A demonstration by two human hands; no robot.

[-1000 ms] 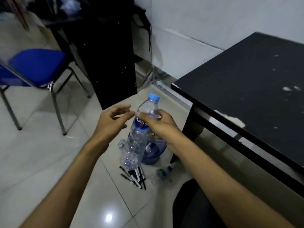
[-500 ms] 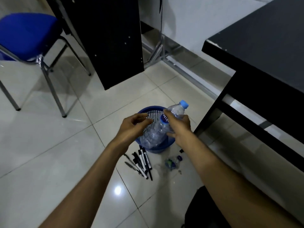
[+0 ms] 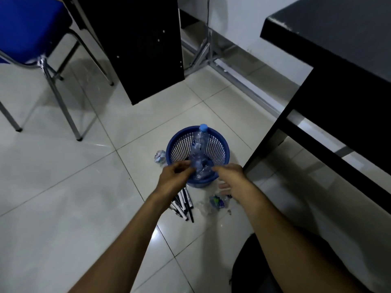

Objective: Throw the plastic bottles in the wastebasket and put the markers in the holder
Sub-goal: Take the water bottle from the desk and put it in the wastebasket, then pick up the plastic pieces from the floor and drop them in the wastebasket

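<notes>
A clear plastic bottle (image 3: pixel 198 151) with a blue cap stands tilted inside the blue mesh wastebasket (image 3: pixel 220 149) on the tiled floor. My left hand (image 3: pixel 173 176) hovers at the basket's near rim, fingers loosely curled and holding nothing. My right hand (image 3: pixel 230 176) is beside it, fingers apart and empty. Several black-and-white markers (image 3: pixel 185 205) lie on the floor just in front of the basket, partly hidden by my left wrist. A crushed bottle (image 3: pixel 218 201) with a blue-green label lies below my right hand. No holder is in view.
A crumpled piece of plastic (image 3: pixel 160 157) lies left of the basket. A black desk (image 3: pixel 338 60) stands at the right, its leg (image 3: pixel 273 132) close to the basket. A black panel (image 3: pixel 137 45) and a blue chair (image 3: pixel 31 28) stand behind.
The bottle left my right hand and now stands in the wastebasket. Both hands have drawn back to the near rim. The view has tilted further down.
</notes>
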